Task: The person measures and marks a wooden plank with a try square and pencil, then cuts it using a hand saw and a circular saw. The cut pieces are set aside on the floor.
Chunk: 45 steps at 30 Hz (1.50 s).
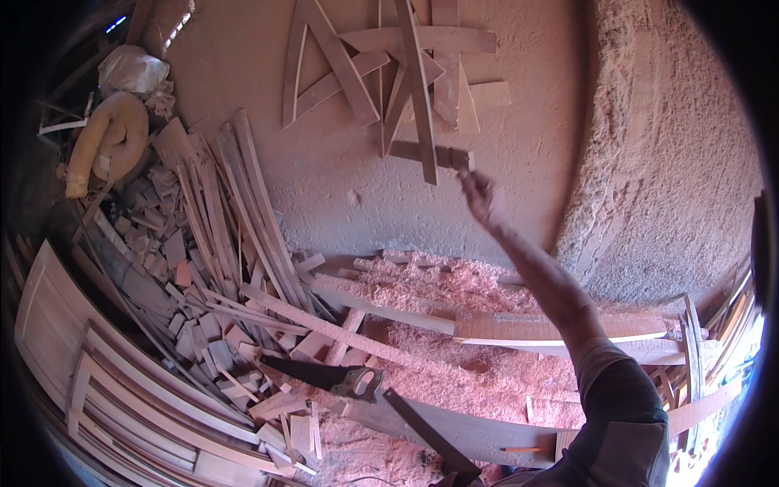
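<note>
My right hand [480, 195] is raised toward the wall, its fingers closed at the right end of a short dark board [418, 152]. That board lies crosswise by the lower end of a long vertical slat [415, 97], among several pale templates [329, 57] hanging on the wall. My left hand is not in view. Near the bottom centre, a dark strip [430, 434] slants out of the lower edge; what supports it there is hidden. A handsaw [316, 373] lies beside it on the wood.
Offcuts [162, 243] and leaning strips [243, 187] fill the left, with curved panels [97, 341] below and a yellow hose [105, 138] above. Pink shavings [454, 373] cover the lower middle around long boards [552, 329]. More strips [694, 373] stand at the right.
</note>
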Motion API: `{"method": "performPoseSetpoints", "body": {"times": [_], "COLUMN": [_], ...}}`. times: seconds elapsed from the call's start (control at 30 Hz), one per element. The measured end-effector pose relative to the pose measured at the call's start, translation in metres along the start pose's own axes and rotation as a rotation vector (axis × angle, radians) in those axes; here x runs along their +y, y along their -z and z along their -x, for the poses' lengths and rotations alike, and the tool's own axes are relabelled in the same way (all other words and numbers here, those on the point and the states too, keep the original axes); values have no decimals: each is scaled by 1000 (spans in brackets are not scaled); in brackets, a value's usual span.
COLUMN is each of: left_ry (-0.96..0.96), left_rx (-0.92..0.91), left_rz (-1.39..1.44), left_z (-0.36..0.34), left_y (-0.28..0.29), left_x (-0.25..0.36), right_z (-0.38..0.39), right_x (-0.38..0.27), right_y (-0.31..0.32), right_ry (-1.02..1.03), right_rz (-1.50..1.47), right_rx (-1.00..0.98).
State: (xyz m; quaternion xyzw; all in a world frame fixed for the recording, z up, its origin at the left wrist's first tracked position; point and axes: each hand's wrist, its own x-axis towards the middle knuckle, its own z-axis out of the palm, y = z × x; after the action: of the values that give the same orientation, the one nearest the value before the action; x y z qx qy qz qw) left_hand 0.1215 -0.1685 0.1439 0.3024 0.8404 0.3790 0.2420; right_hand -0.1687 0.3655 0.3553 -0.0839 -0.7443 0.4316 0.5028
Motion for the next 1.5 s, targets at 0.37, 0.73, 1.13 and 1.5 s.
{"method": "performPoseSetpoints", "body": {"times": [0.37, 0.73, 1.13, 1.5], "left_ry": [61, 122, 186, 144], "left_rx": [195, 250, 285, 294], "left_rz": [-155, -199, -232, -278], "left_z": [-4, -2, 3, 41], "left_y": [36, 58, 56, 35], "left_x": [-44, -45, -25, -23], "right_z": [-209, -295, -315, -284], "right_x": [-46, -42, -81, -133], "right_y": [37, 43, 44, 91], "right_ry": [-350, -202, -158, 26], "right_rz": [-554, -719, -849, -632], "right_rx": [208, 342, 374, 483]}}
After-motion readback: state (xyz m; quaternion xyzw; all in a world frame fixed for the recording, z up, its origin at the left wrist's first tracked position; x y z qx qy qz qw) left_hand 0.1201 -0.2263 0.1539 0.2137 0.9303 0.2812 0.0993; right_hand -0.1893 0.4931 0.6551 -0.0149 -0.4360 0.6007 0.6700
